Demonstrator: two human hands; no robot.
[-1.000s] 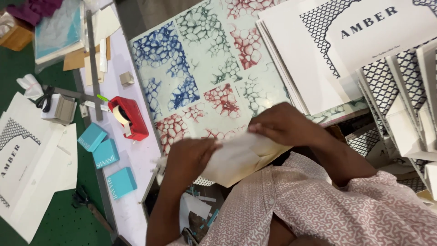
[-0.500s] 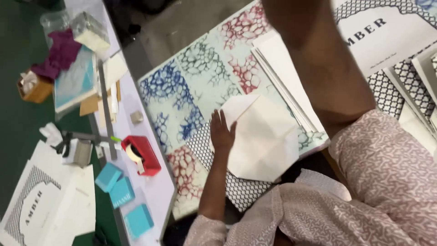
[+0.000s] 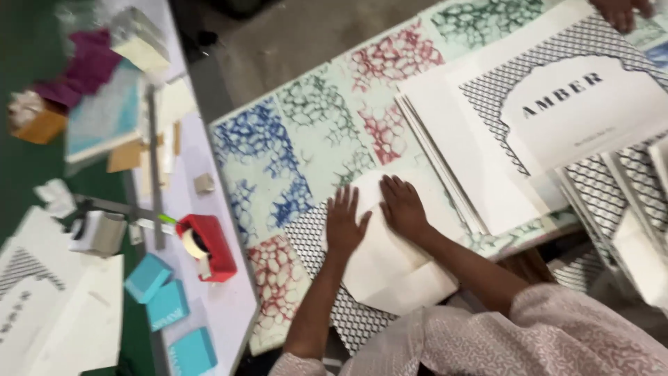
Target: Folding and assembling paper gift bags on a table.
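A folded white paper sheet (image 3: 390,261) was pressed flat on the patterned board (image 3: 292,146) by the left hand (image 3: 344,223) and right hand (image 3: 402,205), fingers spread apart. A red tape dispenser (image 3: 207,245), somewhat blurred, was seen nearby.

Three small teal boxes (image 3: 167,306) are lying at the desk's left edge, while white, black-lattice-patterned printed bags (image 3: 557,118) are stacking at right.

Both hands side by side on folded paper (image 3: 390,268), tape dispenser (image 3: 207,247) left.
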